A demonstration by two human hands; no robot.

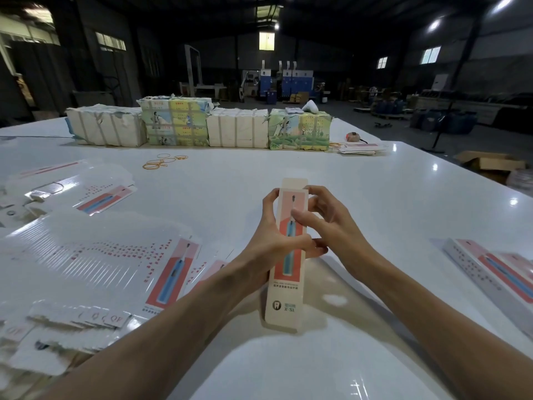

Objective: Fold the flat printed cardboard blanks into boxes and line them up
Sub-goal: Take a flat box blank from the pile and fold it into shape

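A long narrow printed box, pink and red with a blue toothbrush picture, is held lengthwise above the white table. My left hand grips its left side around the middle. My right hand holds its right side, thumb pressed on the printed face and fingers curled at the far end by the open top flap. A fanned stack of flat printed blanks lies at the left. Finished boxes lie side by side at the right edge.
More flat blanks lie at the far left. Loose rubber bands sit mid-table. Wrapped bundles line the far edge, with a few blanks beside them. A cardboard carton stands on the floor at the right.
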